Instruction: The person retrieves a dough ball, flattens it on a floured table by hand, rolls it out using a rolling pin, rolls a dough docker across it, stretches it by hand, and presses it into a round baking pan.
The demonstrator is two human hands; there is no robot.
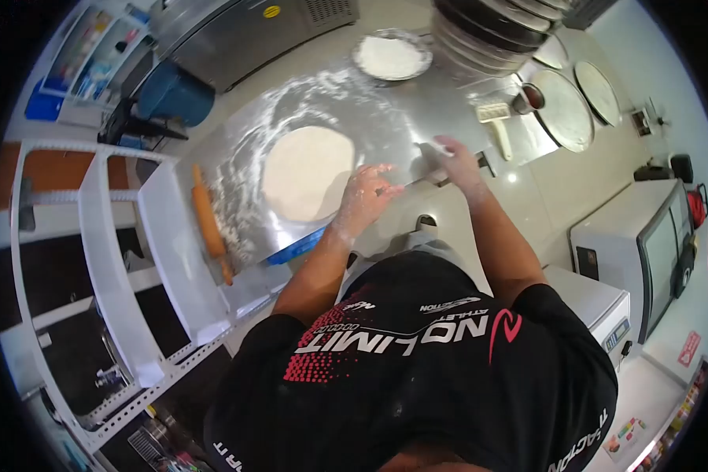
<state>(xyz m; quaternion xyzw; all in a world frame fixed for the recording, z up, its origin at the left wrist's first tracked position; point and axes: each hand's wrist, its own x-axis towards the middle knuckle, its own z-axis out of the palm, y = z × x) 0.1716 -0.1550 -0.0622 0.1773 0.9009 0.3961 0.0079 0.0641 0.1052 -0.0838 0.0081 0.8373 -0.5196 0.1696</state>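
A flat round of dough (308,175) lies on the floured steel table (240,149). My left hand (367,197), dusted with flour, is just right of the dough's near edge, fingers stretched out and apart, with nothing visible in them. Near the table's front edge is my right hand (460,165), smeared by motion. A blurred grey shape shows beside its fingers; I cannot tell whether the hand holds it. At the table's left end rests a wooden rolling pin (206,220). A bowl of flour (389,55) stands at the back.
On the right are a white dough docker (495,126), a metal cup (529,98) with reddish contents and round pans (562,110). A tall stack of pans (492,35) rises behind. White shelving (118,267) stands left, and a blue bin (177,94) sits beyond the table.
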